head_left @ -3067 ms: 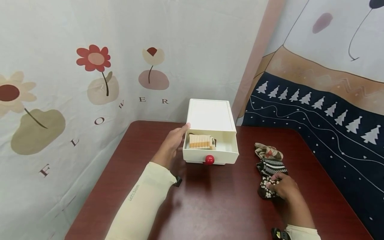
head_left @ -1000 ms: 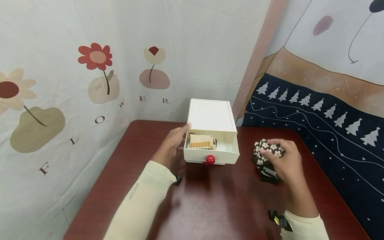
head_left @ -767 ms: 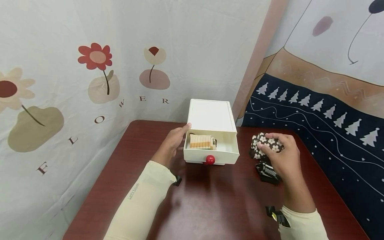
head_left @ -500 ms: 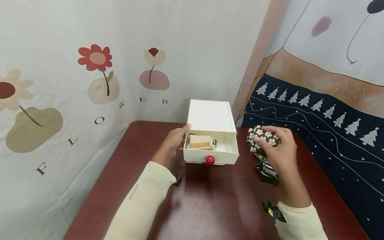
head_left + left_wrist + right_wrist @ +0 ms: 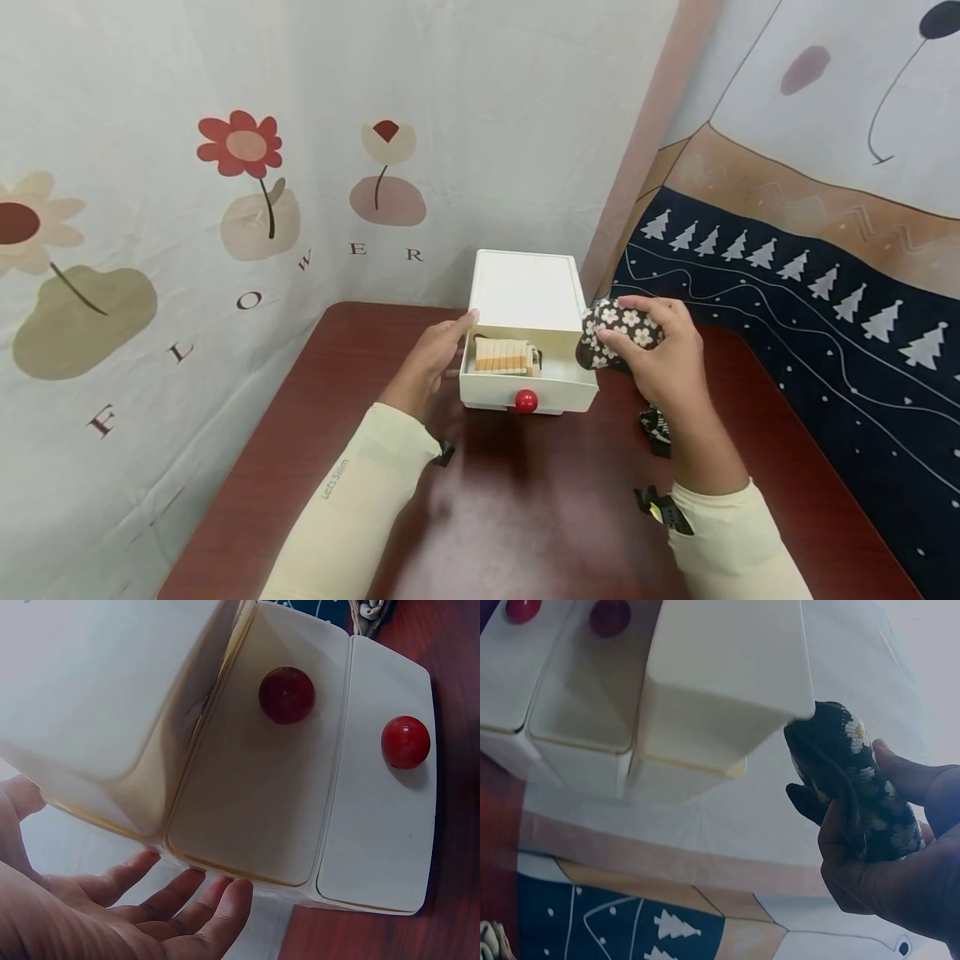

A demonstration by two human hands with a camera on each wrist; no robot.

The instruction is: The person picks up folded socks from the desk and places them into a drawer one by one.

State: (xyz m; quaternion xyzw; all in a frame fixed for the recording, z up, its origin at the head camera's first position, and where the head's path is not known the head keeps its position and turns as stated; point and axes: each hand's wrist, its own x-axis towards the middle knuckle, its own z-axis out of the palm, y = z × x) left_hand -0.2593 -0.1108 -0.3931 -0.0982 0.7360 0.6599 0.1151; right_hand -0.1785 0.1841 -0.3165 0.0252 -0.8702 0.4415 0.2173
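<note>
The right hand point(image 5: 667, 350) is pinching a dark flowered sock point(image 5: 631, 323) between thumb and fingers, the gap between them being only as wide as the folded fabric. The sock is sticking out to the left of those fingertips, at the right edge of a pulled-out drawer point(image 5: 487, 389); whether it is touching that edge I cannot tell.

The left hand point(image 5: 433, 354) is gripping nothing: its fingers are lying nearly straight and slightly apart along the left side of the white cabinet point(image 5: 528, 287), with the thumb resting at the top front corner. Just right of these fingers, inside the drawer, a striped cloth point(image 5: 501, 356) is lying. A red knob point(image 5: 527, 401) is jutting from the drawer's front, below and right of the left fingers. Beyond their tips, in the left wrist view, the middle drawer point(image 5: 247, 787) and the bottom drawer point(image 5: 379, 810) are sitting closed.

Below the right fingers, a black-and-white sock point(image 5: 655, 423) is lying on the dark red table point(image 5: 510, 517), partly hidden by the hand and wrist.
</note>
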